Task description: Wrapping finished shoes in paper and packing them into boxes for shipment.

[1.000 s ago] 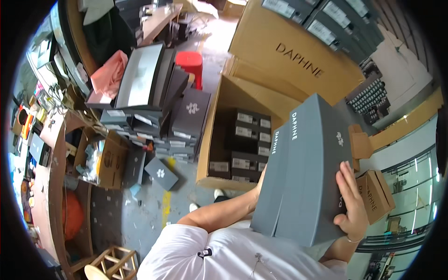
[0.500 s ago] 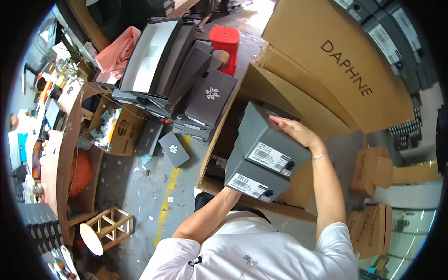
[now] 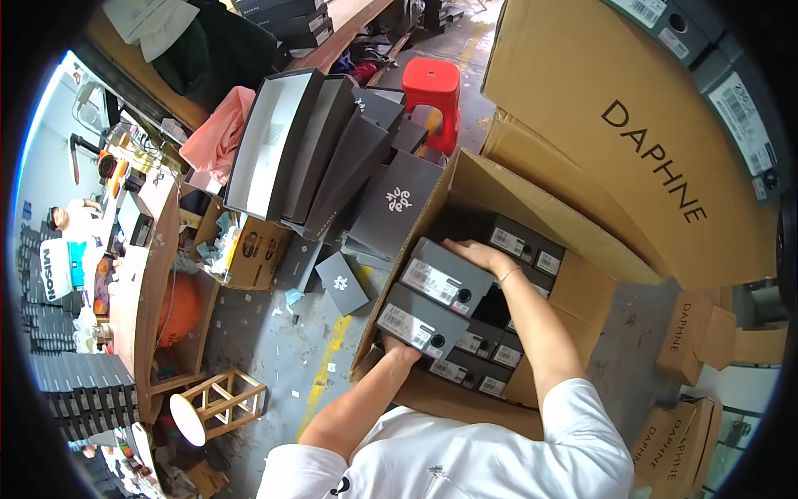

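Hands clamp two stacked grey shoe boxes (image 3: 436,299) from opposite ends: left hand (image 3: 401,348) under the lower box's near edge, fingers hidden, right hand (image 3: 474,251) flat and spread on the upper box's far edge. Boxes sit tilted over the open brown carton (image 3: 582,287), above more grey boxes inside. Rigid cardboard, probably moderate weight, smooth; the stack could slide apart, so squeezing the ends suits. Red stool (image 3: 432,91) stands beyond.

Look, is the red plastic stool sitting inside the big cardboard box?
No, the red plastic stool stands on the floor behind the big brown cardboard box, which holds only grey shoeboxes.
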The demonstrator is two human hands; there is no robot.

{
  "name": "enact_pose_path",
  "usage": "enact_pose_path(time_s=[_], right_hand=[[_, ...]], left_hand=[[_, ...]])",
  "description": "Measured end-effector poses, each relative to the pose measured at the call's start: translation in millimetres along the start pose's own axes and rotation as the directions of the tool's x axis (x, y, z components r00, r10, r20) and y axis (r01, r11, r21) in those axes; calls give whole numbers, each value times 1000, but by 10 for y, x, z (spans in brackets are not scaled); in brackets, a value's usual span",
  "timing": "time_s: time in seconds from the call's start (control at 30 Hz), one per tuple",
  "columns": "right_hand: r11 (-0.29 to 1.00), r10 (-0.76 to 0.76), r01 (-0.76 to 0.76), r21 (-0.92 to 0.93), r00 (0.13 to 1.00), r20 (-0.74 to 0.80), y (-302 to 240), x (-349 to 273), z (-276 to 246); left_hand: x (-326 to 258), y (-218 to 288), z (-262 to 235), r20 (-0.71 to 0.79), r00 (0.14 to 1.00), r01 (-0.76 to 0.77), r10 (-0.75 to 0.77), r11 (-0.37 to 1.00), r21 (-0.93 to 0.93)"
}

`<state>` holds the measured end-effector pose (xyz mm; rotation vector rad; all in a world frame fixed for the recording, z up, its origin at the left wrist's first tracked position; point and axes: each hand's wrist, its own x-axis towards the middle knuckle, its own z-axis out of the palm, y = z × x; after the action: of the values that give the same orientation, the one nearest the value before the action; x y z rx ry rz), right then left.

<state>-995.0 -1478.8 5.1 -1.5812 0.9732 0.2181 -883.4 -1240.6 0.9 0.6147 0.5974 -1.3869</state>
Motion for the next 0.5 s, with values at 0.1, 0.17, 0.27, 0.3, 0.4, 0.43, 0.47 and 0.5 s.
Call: enact_pose_path(time_s=[0.1, 0.17, 0.27, 0.3, 0.4, 0.43, 0.47, 0.5], right_hand=[[989, 41, -50, 138, 997, 70, 83, 386, 60], [987, -133, 127, -97, 990, -56, 333, 685, 116], [956, -208, 148, -251, 950, -233, 616, 905, 237], [956, -203, 124, -265, 935, -292, 678, 955, 302], [866, -342, 287, -409, 937, -67, 651, 838, 535], [824, -381, 324, -464, 924, -31, 838, 829, 614], [777, -433, 370, -510, 901, -7, 1081, 901, 686], [809, -372, 357, -467, 926, 65, 1141, 886, 754]], left_hand=[[127, -29, -110, -373, 906, -186, 201, 980, 77], [228, 22, -175, -344, 913, -206, 218, 976, 71], [78, 52, 197, -549, 820, -36, 163, 972, 233], [52, 86, 242, -451, 879, -22, 157, 957, 290], [-158, 238, 321, -205, 971, -31, 122, 917, 398], [-260, 264, 373, -141, 988, 5, 68, 888, 460], [-353, 281, 447, -76, 997, 14, 32, 847, 531], [-458, 347, 463, -24, 1000, -2, 20, 808, 589]])
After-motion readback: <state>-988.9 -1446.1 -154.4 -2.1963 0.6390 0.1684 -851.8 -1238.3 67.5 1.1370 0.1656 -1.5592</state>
